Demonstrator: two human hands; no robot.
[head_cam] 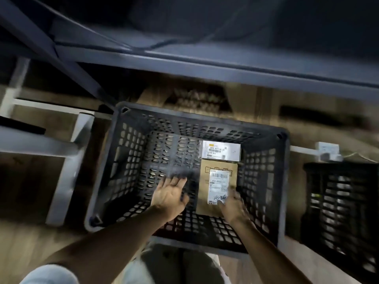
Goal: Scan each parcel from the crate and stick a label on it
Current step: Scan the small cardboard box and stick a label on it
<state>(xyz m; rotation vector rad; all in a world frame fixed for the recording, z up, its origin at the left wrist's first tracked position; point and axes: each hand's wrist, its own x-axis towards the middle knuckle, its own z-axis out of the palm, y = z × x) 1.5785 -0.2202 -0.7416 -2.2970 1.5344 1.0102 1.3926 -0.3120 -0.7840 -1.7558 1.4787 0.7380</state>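
reaching into the black crate (131,160): right hand (232,206) touching the brown parcel (205,199) at 3 o'clock, grip unclear; left hand (170,194) spread, empty, probably ready to help lift.

Matt plastic, paper and card

The crate (131,152) was perforated matt black plastic; inside it, at its right wall, lay a brown cardboard parcel (205,201) with a white paper label (219,186) and a glossy pale packet (220,150).

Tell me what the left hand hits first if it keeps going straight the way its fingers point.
Most likely the crate's slatted floor: the left hand reaches down over bare bottom, left of the brown parcel. Blur leaves depth uncertain.
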